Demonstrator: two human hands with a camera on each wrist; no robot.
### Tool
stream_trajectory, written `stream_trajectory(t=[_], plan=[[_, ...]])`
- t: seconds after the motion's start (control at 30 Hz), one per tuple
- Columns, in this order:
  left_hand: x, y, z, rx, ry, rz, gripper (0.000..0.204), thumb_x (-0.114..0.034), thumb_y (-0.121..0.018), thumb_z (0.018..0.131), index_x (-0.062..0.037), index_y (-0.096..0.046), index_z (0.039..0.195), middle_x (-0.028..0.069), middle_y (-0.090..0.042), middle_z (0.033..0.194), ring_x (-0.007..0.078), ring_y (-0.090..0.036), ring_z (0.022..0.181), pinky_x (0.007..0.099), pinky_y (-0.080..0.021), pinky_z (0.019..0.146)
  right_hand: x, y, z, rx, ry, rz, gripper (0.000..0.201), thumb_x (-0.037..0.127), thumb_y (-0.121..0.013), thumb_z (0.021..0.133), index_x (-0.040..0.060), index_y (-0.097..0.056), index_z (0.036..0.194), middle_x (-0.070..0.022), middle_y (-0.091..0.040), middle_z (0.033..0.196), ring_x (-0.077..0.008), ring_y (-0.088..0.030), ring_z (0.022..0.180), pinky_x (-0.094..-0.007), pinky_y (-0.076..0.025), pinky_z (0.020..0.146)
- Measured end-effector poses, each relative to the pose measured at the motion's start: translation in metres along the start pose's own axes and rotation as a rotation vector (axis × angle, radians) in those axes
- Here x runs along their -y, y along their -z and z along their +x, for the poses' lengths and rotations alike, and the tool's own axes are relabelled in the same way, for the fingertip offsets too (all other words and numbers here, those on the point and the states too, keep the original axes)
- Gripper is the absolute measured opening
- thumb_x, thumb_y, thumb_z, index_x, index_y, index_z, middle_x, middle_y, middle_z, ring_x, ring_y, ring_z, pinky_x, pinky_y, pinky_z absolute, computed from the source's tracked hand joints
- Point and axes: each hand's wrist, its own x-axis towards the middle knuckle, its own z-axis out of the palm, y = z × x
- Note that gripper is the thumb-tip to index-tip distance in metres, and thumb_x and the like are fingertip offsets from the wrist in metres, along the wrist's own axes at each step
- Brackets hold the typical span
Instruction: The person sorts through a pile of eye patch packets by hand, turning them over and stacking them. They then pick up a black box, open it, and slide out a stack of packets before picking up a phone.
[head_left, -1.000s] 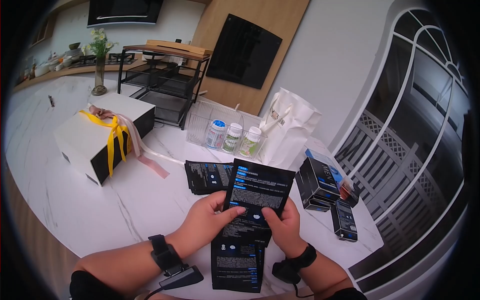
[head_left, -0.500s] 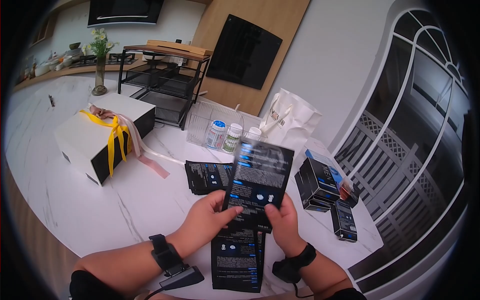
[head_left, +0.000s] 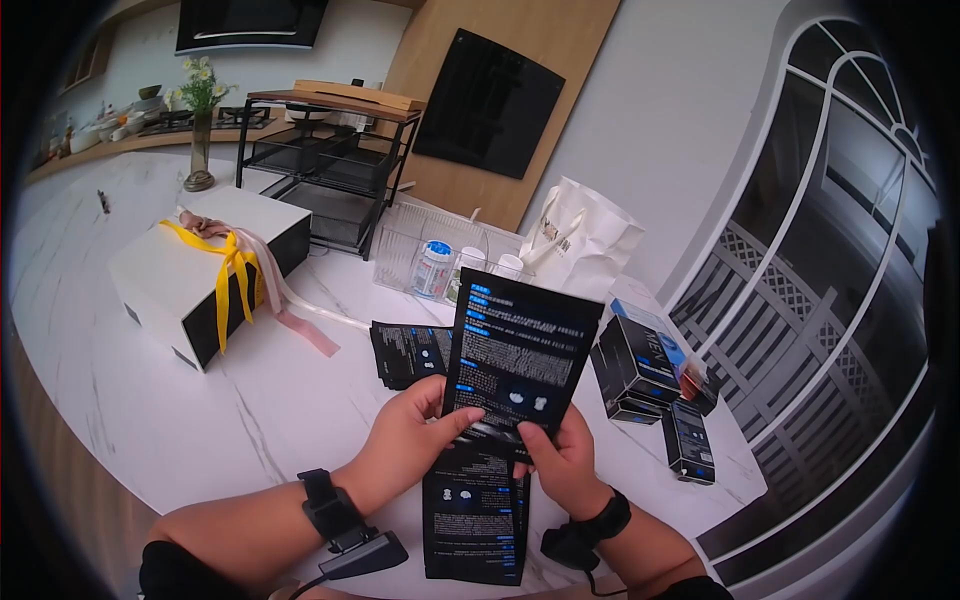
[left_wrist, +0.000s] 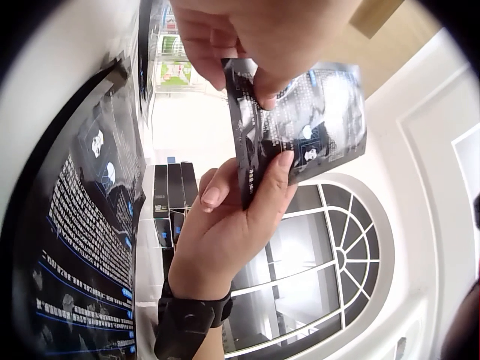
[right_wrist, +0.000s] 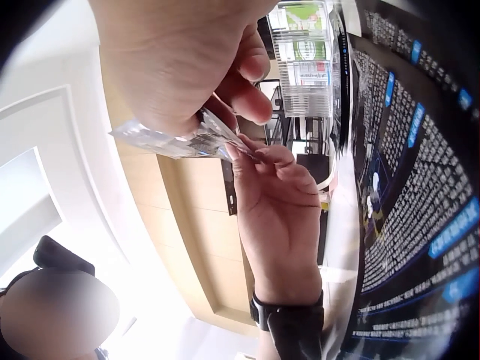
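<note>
Both hands hold a flat black sachet (head_left: 525,350) printed with white and blue text, raised over the near part of the table. The left hand (head_left: 412,440) pinches its lower left edge, thumb on the printed face. At the lower right, the right hand (head_left: 562,458) pinches it the same way, its thumb (left_wrist: 271,184) lying across the front in the left wrist view. Seen in the right wrist view, the sachet (right_wrist: 161,141) is nearly edge-on. Beneath the hands more black sachets (head_left: 475,530) lie on the table, partly covered. Another pile of sachets (head_left: 405,352) lies just beyond the left hand.
Black boxes (head_left: 640,365) stand at the right. Behind are a clear organizer (head_left: 400,250) with several bottles, including a blue-capped one (head_left: 432,270), and a white paper bag (head_left: 585,240). At the left sits a white box (head_left: 165,265) with ribbons, near a black rack (head_left: 330,160).
The held sachet has risen and tilted, and now covers more of the bottles. The right hand has shifted slightly left along its lower edge. Both hands keep their pinch.
</note>
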Motion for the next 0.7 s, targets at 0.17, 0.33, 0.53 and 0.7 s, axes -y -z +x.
stream_trajectory(t=[0.17,0.33,0.53,0.7], plan=[[0.003,-0.005,-0.002,0.033,-0.066,-0.04,0.014,-0.011,-0.06,0.083,-0.0034,-0.055,0.092,-0.003,-0.057,0.076,0.0021,-0.048,0.065,0.0172,-0.041,0.057,0.0,0.005,0.009,-0.068,-0.074,0.041,0.024,0.01,-0.046,0.089,-0.0007,-0.042,0.11,-0.0068,-0.058,0.08,-0.0083,-0.052,0.047,-0.0167,-0.04,0.04],[-0.001,-0.003,0.0,0.011,0.008,-0.113,0.014,-0.013,-0.061,0.083,-0.0041,-0.054,0.092,-0.0029,-0.057,0.076,0.0016,-0.049,0.066,0.0167,-0.042,0.057,0.003,-0.003,0.004,-0.081,-0.033,0.038,0.024,0.01,-0.046,0.09,-0.0004,-0.042,0.11,-0.0072,-0.058,0.08,-0.0084,-0.052,0.046,-0.0164,-0.04,0.039],[0.008,-0.002,0.001,0.066,0.081,-0.066,0.013,-0.013,-0.059,0.084,-0.0044,-0.054,0.093,-0.0029,-0.057,0.075,0.0017,-0.051,0.066,0.0165,-0.042,0.057,-0.002,0.01,0.012,-0.106,-0.09,0.114,0.026,0.013,-0.048,0.09,-0.0009,-0.043,0.111,-0.0054,-0.057,0.08,-0.0063,-0.05,0.048,-0.015,-0.038,0.039],[0.009,0.001,0.003,0.032,0.082,-0.067,0.014,-0.014,-0.058,0.085,-0.0048,-0.054,0.095,-0.0031,-0.057,0.074,0.0018,-0.051,0.066,0.0167,-0.043,0.058,0.003,-0.002,-0.001,-0.101,-0.051,0.017,0.028,0.007,-0.049,0.088,-0.0023,-0.042,0.113,-0.0067,-0.056,0.081,-0.0056,-0.049,0.048,-0.0166,-0.04,0.04]])
